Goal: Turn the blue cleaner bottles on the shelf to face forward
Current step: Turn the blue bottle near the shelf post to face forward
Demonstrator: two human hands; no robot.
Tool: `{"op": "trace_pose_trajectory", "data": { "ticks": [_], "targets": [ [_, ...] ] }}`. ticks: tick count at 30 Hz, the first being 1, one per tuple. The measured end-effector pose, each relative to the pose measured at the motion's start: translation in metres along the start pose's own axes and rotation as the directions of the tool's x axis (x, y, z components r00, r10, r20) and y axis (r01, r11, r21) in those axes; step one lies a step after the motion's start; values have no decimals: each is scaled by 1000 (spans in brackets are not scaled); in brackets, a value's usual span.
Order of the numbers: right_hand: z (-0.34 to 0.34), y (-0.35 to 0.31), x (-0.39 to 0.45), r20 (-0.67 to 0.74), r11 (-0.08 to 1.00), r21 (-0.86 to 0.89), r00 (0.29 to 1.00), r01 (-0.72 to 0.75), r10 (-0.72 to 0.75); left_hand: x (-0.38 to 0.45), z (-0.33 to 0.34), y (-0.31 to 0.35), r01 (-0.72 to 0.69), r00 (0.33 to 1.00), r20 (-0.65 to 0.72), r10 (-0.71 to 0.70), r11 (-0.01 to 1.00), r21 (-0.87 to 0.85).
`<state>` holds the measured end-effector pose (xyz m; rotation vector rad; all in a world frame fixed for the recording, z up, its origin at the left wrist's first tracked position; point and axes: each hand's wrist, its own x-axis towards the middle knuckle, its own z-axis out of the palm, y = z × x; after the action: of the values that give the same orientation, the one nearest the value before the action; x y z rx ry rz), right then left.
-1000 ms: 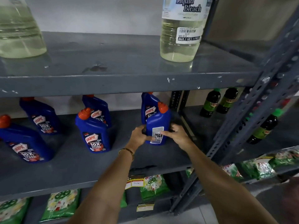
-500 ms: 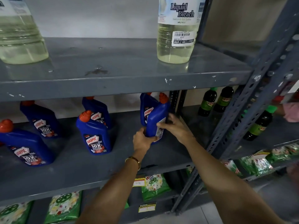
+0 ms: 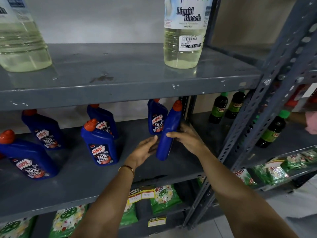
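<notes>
Both hands on the rightmost blue bottle (image 3: 169,134), mid shelf (image 3: 82,182), label turned sideways. Right hand (image 3: 187,138) fingers wrapped round it, left hand (image 3: 145,150) fingers loose vs its side.

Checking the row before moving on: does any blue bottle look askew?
Yes. The bottle between the left hand and right hand leans right, showing its plain narrow side; the other blue bottles show their labels.

Bare forearms, no sleeves; thin gold bangle (image 3: 127,167) on left wrist.
</notes>
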<state>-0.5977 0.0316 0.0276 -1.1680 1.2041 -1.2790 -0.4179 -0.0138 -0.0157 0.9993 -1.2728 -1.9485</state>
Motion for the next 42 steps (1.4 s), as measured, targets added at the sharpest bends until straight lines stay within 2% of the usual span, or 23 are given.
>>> {"op": "trace_pose_trajectory", "data": {
  "ticks": [4,6,8,12,16,21,25,27,31,37,40,42],
  "targets": [
    [-3,-2,-3,67,994,83,996,-65,59,1,4,-3,141,988,81,-132,984,-108],
    [-5,-1,-4,81,991,100,994,-88,80,0,6,-6,172,983,100,-155,966,-193],
    [-7,1,-4,85,984,131,991,-117,106,0,6,-8,174,982,101,-156,964,-203],
    [-7,5,-2,106,972,180,985,-152,134,3,13,-17,119,992,73,-104,961,-249],
    [-7,3,3,33,970,190,988,-153,149,9,18,-18,-6,1000,-31,-3,958,-288],
    [-16,-2,6,-34,994,48,995,-94,96,12,12,-10,-92,988,-134,75,988,-126],
    [-16,-2,9,-65,995,-49,994,-86,82,16,11,-9,-127,960,-225,168,975,185],
    [-13,-2,10,-67,994,-59,994,-87,83,17,15,-13,-150,938,-265,225,950,274],
    [-14,2,12,-38,992,-106,997,-72,68,21,18,-22,-176,892,-348,289,930,323],
    [-18,12,15,-4,988,-114,994,-108,108,22,13,-32,-127,900,-353,256,929,348],
    [-24,20,11,22,983,-59,985,-172,174,20,12,-34,-120,911,-332,245,927,356],
    [-25,30,6,75,972,-89,971,-219,226,19,11,-35,-117,915,-311,257,907,404]
  ]
}}
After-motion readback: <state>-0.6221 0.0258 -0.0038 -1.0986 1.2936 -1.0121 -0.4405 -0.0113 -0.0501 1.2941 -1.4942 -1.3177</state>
